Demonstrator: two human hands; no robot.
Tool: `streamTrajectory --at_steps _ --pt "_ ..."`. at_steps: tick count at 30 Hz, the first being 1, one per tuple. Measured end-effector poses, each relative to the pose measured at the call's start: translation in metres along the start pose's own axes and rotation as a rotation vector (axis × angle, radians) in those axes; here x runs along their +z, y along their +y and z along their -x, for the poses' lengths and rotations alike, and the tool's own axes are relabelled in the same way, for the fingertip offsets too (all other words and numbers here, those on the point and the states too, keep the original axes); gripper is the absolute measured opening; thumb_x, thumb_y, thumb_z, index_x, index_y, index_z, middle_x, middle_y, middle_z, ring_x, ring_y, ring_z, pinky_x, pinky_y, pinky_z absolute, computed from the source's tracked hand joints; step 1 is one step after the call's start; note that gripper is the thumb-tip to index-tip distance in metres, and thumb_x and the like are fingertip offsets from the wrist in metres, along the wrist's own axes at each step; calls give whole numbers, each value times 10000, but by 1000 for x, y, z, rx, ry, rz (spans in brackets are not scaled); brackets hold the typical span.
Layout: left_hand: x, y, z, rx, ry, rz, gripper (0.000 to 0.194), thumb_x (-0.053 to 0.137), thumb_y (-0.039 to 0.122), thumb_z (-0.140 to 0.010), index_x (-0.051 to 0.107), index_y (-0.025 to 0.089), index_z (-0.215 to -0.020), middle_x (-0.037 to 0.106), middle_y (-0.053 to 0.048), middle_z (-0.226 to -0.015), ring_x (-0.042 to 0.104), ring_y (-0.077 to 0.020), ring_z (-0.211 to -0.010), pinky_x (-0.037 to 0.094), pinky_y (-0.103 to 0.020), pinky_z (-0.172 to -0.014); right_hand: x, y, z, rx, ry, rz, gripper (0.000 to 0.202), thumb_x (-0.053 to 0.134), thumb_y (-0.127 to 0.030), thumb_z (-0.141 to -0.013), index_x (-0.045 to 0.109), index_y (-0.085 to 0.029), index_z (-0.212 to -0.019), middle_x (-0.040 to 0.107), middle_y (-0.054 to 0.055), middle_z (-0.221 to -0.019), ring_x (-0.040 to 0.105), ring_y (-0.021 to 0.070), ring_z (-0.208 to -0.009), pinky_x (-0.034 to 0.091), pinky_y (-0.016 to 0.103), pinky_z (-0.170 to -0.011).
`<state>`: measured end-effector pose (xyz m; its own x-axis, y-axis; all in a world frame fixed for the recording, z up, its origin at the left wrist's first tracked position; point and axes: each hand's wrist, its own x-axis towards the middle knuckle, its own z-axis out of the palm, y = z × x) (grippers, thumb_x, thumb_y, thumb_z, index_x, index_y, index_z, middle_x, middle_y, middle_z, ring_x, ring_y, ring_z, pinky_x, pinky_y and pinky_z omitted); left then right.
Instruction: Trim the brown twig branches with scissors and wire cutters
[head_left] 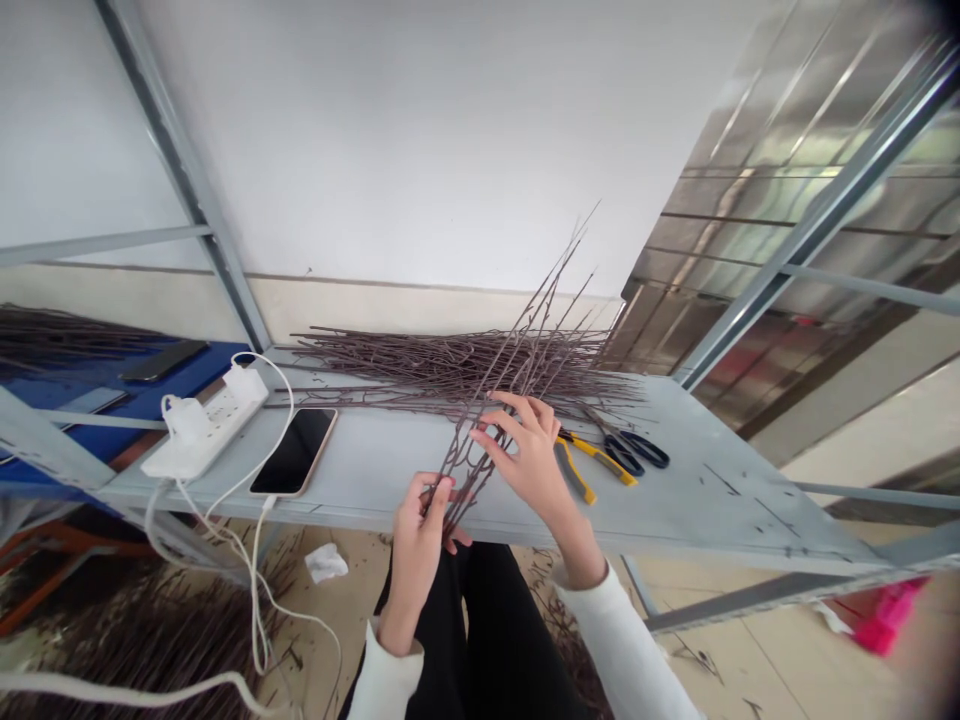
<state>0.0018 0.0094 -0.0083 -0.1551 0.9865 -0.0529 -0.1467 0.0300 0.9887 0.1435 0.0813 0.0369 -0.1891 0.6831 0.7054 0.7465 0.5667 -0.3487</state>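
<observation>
The twigs stand in front of the pile, their tips leaning up across it. Well in front of the pile, the left hand pinches their lower ends; just before the pile, the right hand has thumb and fingers curved, pinching or not I cannot tell. They look light, springy, easily snapped, best held low where bunched.

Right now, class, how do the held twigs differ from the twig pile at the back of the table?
The held twigs slant upward; the twig pile lies flat across the table. The held twigs are fewer than those in the twig pile. The left hand grips the held twigs, while the twig pile rests unheld. Both are thin and dark.
</observation>
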Motion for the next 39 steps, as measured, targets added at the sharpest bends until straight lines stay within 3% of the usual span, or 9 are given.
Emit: streamTrajectory --at_steps 4,9,15,20,29,33,36,39 --pt "5 -1 7 -14 -30 -68 328 466 529 -868 436 203 -884 709 -51 -835 529 -70 -319 283 -152 -302 6 5 -6 103 59 -83 142 627 -301 -840 641 -251 -707 664 -9 -1100 445 252 -1028 294 396 -804" --pt "14 2 12 19 36 -191 298 395 514 -900 382 221 -844 706 -17 -757 407 -29 -265 259 -146 -299 23 8 -13 240 116 -143 152 613 -226 -827 608 -228 -675 697 -12 -1045 462 248 -1000 255 401 -806" --pt "17 9 13 25 85 -203 293 382 511 -902 379 225 -839 711 -21 -761 400 -30 -266 273 -152 -301 33 8 -22 252 189 -158 121 628 -229 -790 599 -240 -674 691 -18 -1055 429 257 -1044 232 408 -858" --pt "18 7 17 1 118 -152 312 405 529 -883 353 228 -816 711 -27 -750 421 -46 -266 270 -160 -292 31 20 -37 418 271 -250 161 609 -253 -770 549 -216 -626 696 17 -919 459 262 -991 239 431 -862" --pt "10 7 19 21 204 -107 327 445 541 -860 408 216 -843 687 -12 -683 378 -37 -263 278 -160 -291 29 15 -48 344 237 -337 244 584 -392 -815 585 -210 -652 667 31 -937 522 225 -948 305 401 -854" --pt "5 5 16 19 232 -86 360 467 560 -839 438 204 -888 688 -26 -714 404 -42 -267 294 -169 -291 20 9 -43 237 205 -342 228 593 -413 -817 593 -216 -702 604 39 -974 500 219 -977 314 404 -885" --pt "3 5 15 16 257 -75 406 498 584 -806 461 192 -909 686 -36 -711 438 -56 -275 305 -177 -287 12 9 -37 159 111 -439 214 569 -403 -835 562 -215 -735 532 26 -865 493 181 -853 367 352 -822" --pt "3 6 15 10 260 -37 424 502 594 -798 467 189 -919 683 -33 -711 441 -55 -276 300 -174 -283 6 10 -28 174 4 -560 234 555 -413 -840 495 -220 -722 476 -15 -724 449 140 -676 390 286 -673"
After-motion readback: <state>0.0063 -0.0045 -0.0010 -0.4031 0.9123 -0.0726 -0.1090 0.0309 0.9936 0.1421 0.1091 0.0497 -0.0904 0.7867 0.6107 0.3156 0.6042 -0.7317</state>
